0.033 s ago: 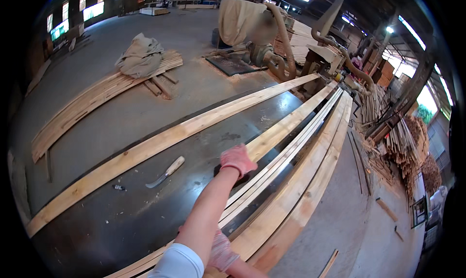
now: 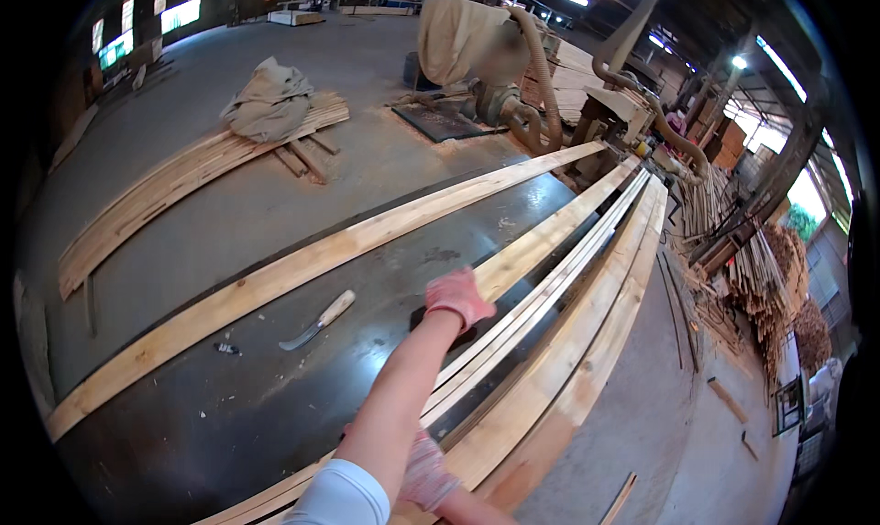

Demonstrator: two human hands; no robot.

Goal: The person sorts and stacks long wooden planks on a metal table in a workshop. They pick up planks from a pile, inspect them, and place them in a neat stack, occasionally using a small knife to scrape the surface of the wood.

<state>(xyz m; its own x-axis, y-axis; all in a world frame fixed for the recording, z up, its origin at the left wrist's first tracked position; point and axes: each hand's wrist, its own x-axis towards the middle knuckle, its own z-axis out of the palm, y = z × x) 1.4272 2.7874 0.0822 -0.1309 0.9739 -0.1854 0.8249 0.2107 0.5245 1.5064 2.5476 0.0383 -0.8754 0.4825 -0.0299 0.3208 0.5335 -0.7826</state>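
Note:
My left hand (image 2: 459, 300), in a pink work glove, reaches forward over a dark metal table (image 2: 275, 378). Its fingers are closed on the near end of a pale wooden board (image 2: 541, 230), which runs away toward a machine. Closer to me, my right hand (image 2: 425, 475), gloved too, rests by the thin wooden strips (image 2: 513, 337). My left forearm covers most of its fingers, so their grip is hidden. On the table to the left lies a knife (image 2: 335, 309) with a curved blade and pale handle. A small dark object (image 2: 226, 349) sits beside it.
A long board (image 2: 275, 282) lies along the table's far left edge. Wide planks (image 2: 550, 378) run along the right. The machine (image 2: 616, 112) with hoses stands ahead. Boards under a cloth (image 2: 268, 101) lie on the floor at left; stacked sticks (image 2: 761, 273) lean at right.
The whole view has shifted slightly. My left hand and the board end have moved a little to the right; otherwise things look the same.

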